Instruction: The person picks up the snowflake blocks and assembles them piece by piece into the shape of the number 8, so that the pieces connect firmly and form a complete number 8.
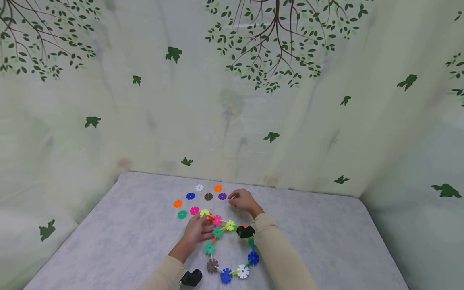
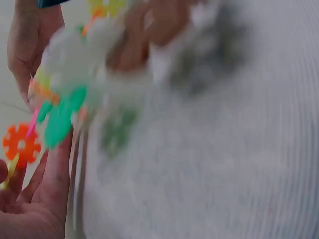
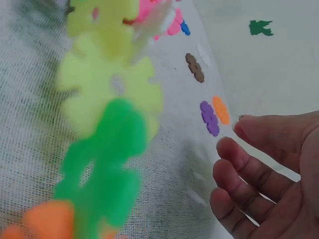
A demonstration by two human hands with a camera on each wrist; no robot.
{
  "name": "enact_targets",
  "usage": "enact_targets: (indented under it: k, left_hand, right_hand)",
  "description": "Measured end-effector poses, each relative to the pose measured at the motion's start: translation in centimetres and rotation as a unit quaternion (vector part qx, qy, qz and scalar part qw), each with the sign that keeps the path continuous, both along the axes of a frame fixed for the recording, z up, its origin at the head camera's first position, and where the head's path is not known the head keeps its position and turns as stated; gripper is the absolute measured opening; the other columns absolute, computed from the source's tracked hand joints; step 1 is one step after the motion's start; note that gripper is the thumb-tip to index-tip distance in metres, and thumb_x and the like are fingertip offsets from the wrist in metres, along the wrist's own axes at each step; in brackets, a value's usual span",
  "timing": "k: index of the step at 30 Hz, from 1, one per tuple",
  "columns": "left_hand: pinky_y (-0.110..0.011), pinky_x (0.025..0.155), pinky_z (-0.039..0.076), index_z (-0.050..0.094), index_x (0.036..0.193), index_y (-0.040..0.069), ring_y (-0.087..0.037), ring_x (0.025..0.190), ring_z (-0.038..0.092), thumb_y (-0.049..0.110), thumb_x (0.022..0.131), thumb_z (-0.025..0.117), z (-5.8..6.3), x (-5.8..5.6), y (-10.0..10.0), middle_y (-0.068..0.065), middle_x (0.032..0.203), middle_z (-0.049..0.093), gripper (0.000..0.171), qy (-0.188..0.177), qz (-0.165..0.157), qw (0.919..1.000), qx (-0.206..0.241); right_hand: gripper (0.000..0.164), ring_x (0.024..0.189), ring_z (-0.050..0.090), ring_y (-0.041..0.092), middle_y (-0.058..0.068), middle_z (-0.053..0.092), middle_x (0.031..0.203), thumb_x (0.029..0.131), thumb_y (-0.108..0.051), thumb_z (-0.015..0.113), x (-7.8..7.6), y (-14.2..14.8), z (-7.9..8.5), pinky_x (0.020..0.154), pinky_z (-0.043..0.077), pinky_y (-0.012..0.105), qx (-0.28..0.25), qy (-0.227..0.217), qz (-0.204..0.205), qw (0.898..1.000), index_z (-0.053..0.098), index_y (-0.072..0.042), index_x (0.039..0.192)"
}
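Notched plastic discs joined by small straight connectors form a ring (image 1: 226, 276) on the table, with pink, green, brown, blue, white, orange and yellow discs. My left hand (image 1: 195, 230) holds the ring's far left side, its fingers beside a green disc (image 1: 217, 232) and its thumb near a yellow disc (image 1: 204, 213). Blur and overlapping images of hands and discs fill the left wrist view, where a green disc (image 2: 60, 122) shows. Beyond the ring, my right hand (image 1: 243, 200) is beside a loose purple disc (image 3: 210, 118), thumb and fingers apart, holding nothing.
Loose discs lie at the back left of the table (image 1: 326, 241): white (image 1: 199, 187), orange (image 1: 218, 188), blue (image 1: 190, 195), brown (image 1: 208, 196), another orange (image 1: 177, 203), green (image 1: 182, 214) and pink (image 1: 194, 210). A leaf-printed curtain (image 1: 217, 121) hangs behind.
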State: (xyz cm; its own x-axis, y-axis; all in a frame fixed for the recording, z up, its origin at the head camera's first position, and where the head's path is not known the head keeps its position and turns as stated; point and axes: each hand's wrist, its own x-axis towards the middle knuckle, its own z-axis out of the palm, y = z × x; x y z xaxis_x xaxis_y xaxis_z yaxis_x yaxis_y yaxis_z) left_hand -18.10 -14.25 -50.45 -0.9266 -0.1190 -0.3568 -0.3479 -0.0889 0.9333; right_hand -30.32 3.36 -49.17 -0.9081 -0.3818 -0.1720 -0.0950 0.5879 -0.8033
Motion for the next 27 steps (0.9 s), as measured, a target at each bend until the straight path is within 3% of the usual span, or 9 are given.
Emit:
enact_targets:
  k: [4,8,11,19,27]
  left_hand:
    - [-0.034,0.071,0.058,0.052,0.124,-0.010,-0.022,0.078,0.070,0.019,0.103,0.046,-0.5,-0.1,-0.5,-0.018,0.097,0.068,0.036,0.022,-0.003,0.9987,-0.045]
    - [-0.029,0.070,0.058,0.054,0.122,-0.011,-0.017,0.073,0.069,0.014,0.097,0.058,-1.1,-0.3,-0.9,-0.013,0.091,0.069,0.035,0.030,0.046,0.9972,-0.051]
    - [-0.028,0.071,0.058,0.053,0.123,-0.012,-0.017,0.075,0.070,0.011,0.095,0.060,-1.4,-0.2,-1.0,-0.015,0.094,0.069,0.037,0.029,0.064,0.9968,-0.038]
    - [-0.029,0.074,0.058,0.057,0.115,-0.016,-0.019,0.078,0.071,0.005,0.097,0.054,-2.1,-0.2,-1.6,-0.015,0.091,0.070,0.028,0.033,0.006,0.9990,-0.030]
    - [-0.028,0.073,0.058,0.058,0.110,-0.012,-0.017,0.075,0.070,0.004,0.092,0.062,-2.2,-0.3,-1.5,-0.012,0.089,0.068,0.024,0.021,0.029,0.9992,-0.015]
  right_hand:
    - [0.014,0.075,0.056,0.018,0.003,0.063,0.087,0.093,-0.016,0.064,-0.4,-0.1,-0.1,0.064,0.050,0.027,0.014,-0.007,-0.022,1.000,0.070,-0.007,0.102]
    - [0.014,0.077,0.057,0.020,0.005,0.063,0.090,0.092,-0.017,0.065,-0.9,-0.5,-0.1,0.067,0.052,0.029,0.020,-0.012,-0.029,0.999,0.070,-0.008,0.102]
    - [0.017,0.082,0.057,0.021,0.006,0.064,0.096,0.091,-0.016,0.067,-1.2,-1.0,-0.4,0.074,0.053,0.033,0.023,-0.007,-0.032,0.999,0.069,-0.008,0.105]
    - [0.034,0.096,0.056,0.023,0.007,0.060,0.112,0.091,-0.020,0.066,-2.0,-2.9,-1.2,0.089,0.050,0.040,0.085,0.023,-0.017,0.996,0.063,-0.011,0.124]
    - [0.011,0.080,0.051,0.021,0.004,0.058,0.089,0.091,-0.017,0.068,-2.3,-3.6,-1.5,0.073,0.048,0.032,0.136,0.058,0.024,0.989,0.064,-0.010,0.099]
